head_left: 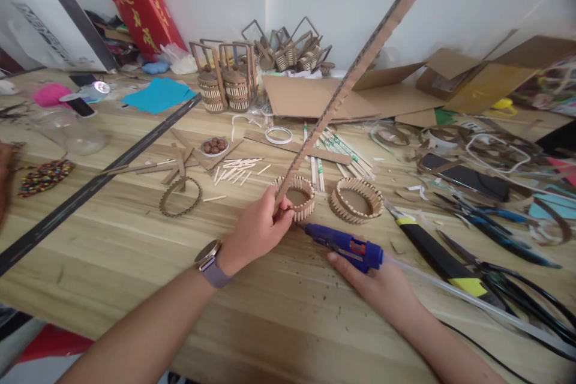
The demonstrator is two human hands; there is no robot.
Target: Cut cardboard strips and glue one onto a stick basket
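Note:
My left hand (258, 228) pinches the lower end of a long cardboard strip (342, 90), which rises up and to the right. In my right hand (382, 285) is a blue glue gun (346, 246), its nozzle pointing left toward the strip's held end. Just behind my left fingers stands a small round basket wall of short sticks (306, 207), partly covered by the strip and hand. A second stick-walled ring with a cardboard base (357, 201) sits to its right. Farther left lies a thin cardboard ring (180, 197). Short loose sticks (234, 171) are scattered behind my left hand.
Pliers (499, 228), a yellow-and-black cutter (436, 252) and black scissors (508, 288) crowd the right. At the back stand finished little baskets (225, 87) and an opened cardboard box (324, 99). A small bowl of brown beads (214, 146) and wrapped sticks (344, 150) lie mid-table.

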